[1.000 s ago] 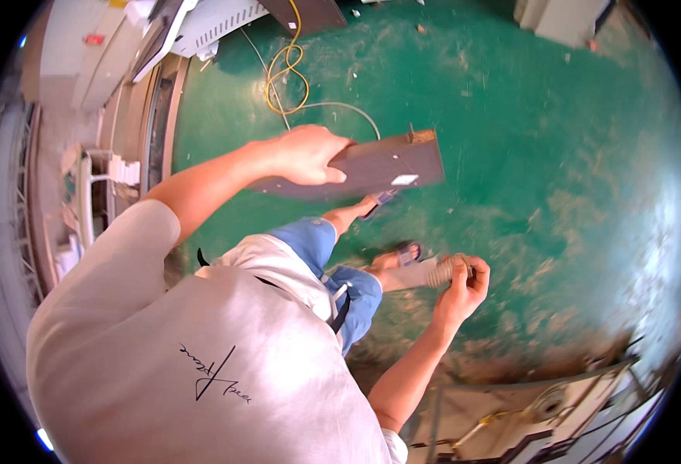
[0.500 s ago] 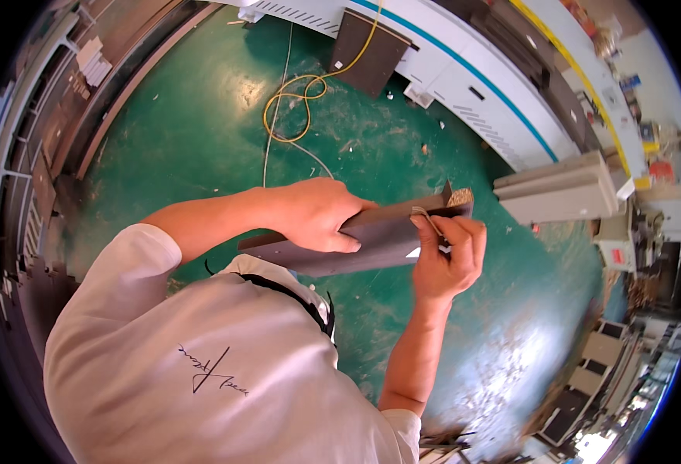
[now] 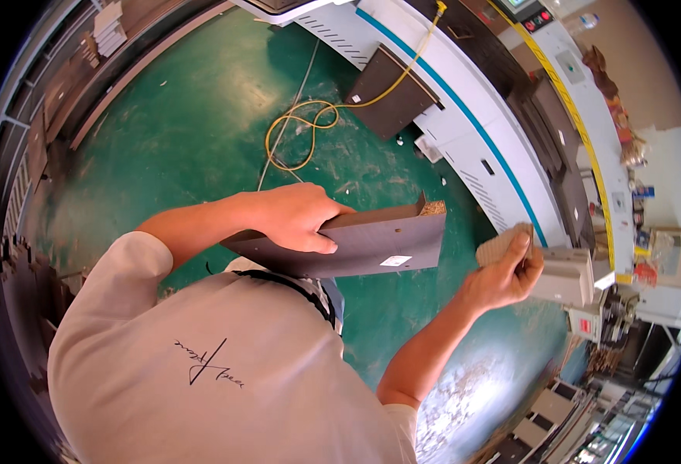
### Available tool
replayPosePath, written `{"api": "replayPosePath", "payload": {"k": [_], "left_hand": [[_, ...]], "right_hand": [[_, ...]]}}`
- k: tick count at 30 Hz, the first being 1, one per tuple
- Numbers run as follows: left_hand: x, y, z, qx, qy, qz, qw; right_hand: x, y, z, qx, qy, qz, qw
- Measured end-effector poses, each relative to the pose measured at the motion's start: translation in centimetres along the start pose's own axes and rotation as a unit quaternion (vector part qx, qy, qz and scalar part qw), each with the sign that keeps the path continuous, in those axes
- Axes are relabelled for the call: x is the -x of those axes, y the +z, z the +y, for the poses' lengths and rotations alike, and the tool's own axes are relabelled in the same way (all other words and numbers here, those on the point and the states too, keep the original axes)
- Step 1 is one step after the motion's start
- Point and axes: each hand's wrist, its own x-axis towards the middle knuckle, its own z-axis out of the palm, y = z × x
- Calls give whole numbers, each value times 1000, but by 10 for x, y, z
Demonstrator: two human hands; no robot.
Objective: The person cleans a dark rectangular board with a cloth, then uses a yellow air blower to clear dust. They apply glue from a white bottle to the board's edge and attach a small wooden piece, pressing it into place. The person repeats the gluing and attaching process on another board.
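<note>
A long dark brown chipboard panel (image 3: 371, 241) stretches across the front of my body, its raw speckled core showing at the right end. My left hand (image 3: 298, 220) is closed over its upper edge, thumb pressed on the broad face. On that face sit a small white label (image 3: 395, 261) and a small hole. To the right of the panel, apart from it, my right hand (image 3: 504, 282) pinches a beige cloth-like pad (image 3: 498, 247); its exact kind I cannot make out.
A long white machine (image 3: 453, 143) with a blue stripe runs along the far right. A brown panel (image 3: 391, 91) leans on it, near a looped yellow hose (image 3: 312, 127) on the green floor. Stacked boards (image 3: 565, 288) are beyond my right hand. Racks (image 3: 23, 124) line the left.
My right hand has moved away from the panel's end, out to the right with the pad. The panel and my left hand have shifted slightly left. The view has turned a little.
</note>
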Motion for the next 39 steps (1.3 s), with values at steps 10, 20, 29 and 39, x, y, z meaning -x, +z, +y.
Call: {"api": "replayPosePath", "payload": {"k": [10,20,29,39], "left_hand": [[-100,-116,-31,19,-40,162,986],[-168,-185,-72,-50,-172,306,935],[-204,-329,-167,11,-123,316,941],[-214,-473,-242,5,-63,276,959]], "right_hand": [[-79,122,81,-59,265,-37,962],[-92,317,139,-118,140,-228,956],[-61,496,159,99,-193,-232,948],[-75,622,173,-35,30,-376,925]]}}
